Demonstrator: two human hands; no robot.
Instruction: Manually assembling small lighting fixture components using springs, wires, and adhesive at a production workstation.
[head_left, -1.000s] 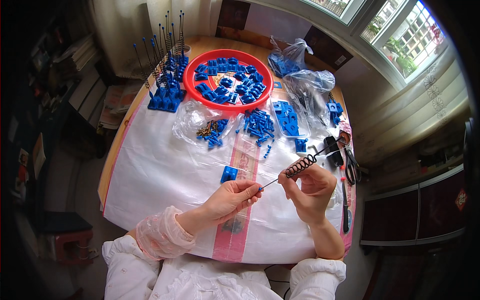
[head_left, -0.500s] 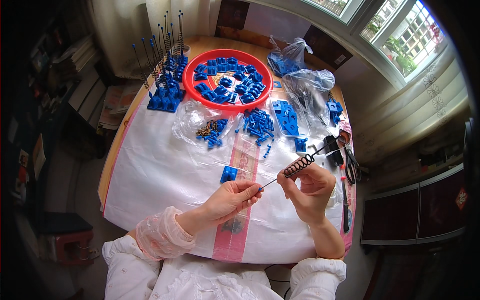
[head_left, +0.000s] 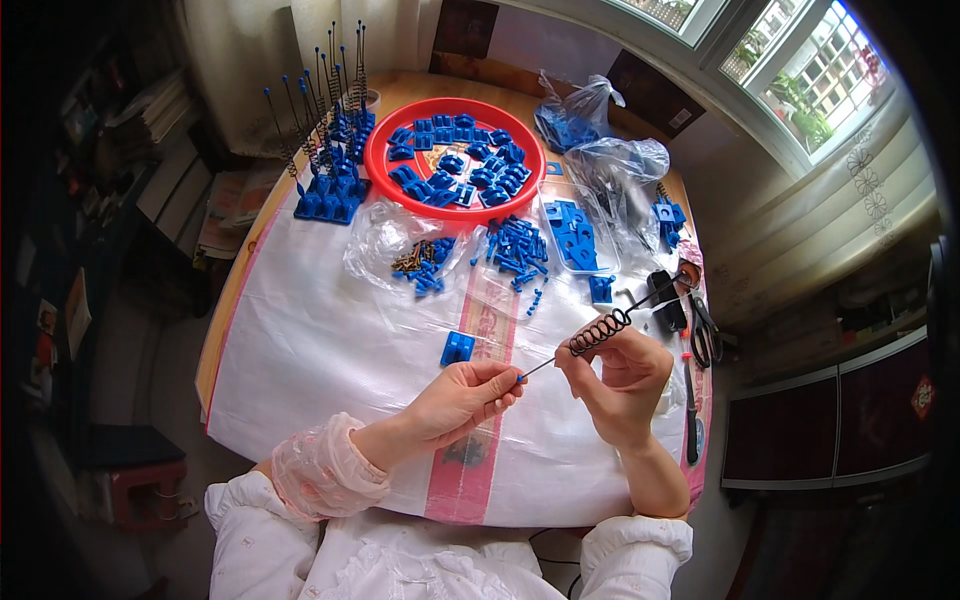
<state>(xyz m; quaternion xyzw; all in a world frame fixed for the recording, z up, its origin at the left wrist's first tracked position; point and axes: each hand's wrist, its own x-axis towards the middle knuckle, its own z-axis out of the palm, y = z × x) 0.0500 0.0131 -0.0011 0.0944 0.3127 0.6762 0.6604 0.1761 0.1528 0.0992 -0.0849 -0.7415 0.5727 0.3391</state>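
Observation:
A black coil spring with straight wire ends (head_left: 598, 332) slants up to the right between my hands. My left hand (head_left: 468, 398) pinches its lower end, where a small blue tip (head_left: 521, 378) shows at the fingertips. Closed around the wire near the bottom of the coil is my right hand (head_left: 622, 385), with thumb and forefinger almost together. Just beyond my left hand, a blue plastic block (head_left: 457, 348) lies on the white sheet (head_left: 310, 350).
Blue parts fill a red round tray (head_left: 377, 180). Left of it stand finished-looking springs on blue bases (head_left: 328, 198). Blue pegs (head_left: 518, 250), screws (head_left: 412, 262) and a clear box (head_left: 583, 240) lie nearer. Scissors (head_left: 706, 335) and a screwdriver (head_left: 691, 410) line the right edge.

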